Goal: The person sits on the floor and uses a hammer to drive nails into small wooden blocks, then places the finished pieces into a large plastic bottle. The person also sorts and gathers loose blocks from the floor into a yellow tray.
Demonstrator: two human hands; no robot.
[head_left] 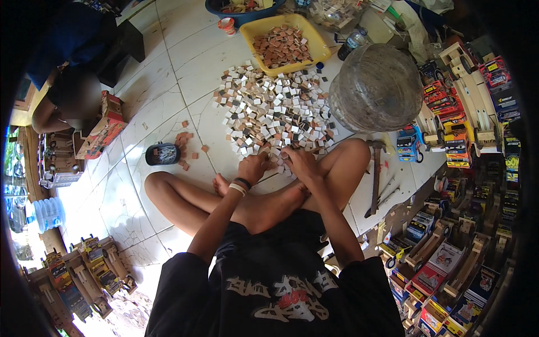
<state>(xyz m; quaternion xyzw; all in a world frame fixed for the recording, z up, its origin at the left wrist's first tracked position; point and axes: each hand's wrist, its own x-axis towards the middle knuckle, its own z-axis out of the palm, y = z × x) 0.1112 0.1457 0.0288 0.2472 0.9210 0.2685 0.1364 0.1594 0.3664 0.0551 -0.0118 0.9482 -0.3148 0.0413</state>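
I sit cross-legged at the near edge of a heap of small square tiles (281, 106), white, brown and a few black. My left hand (254, 167), with bands on its wrist, is closed, its fingertips at the heap's front edge. Close by on the right, my right hand (301, 163) has its fingers bent together in a pinch over the same edge. Both hands touch or hover just above the tiles; anything between their fingers is too small to tell. A few loose pale tiles (279, 164) lie between the two hands.
Behind the heap stands a yellow basin (321, 51) of brown squares, beside a large rounded grey container (375, 90). A hammer (375, 180) lies right of my knee. A dark tin of nails (163, 153) sits left. Wooden toy trucks (432, 264) crowd the right; another person (64, 101) works far left.
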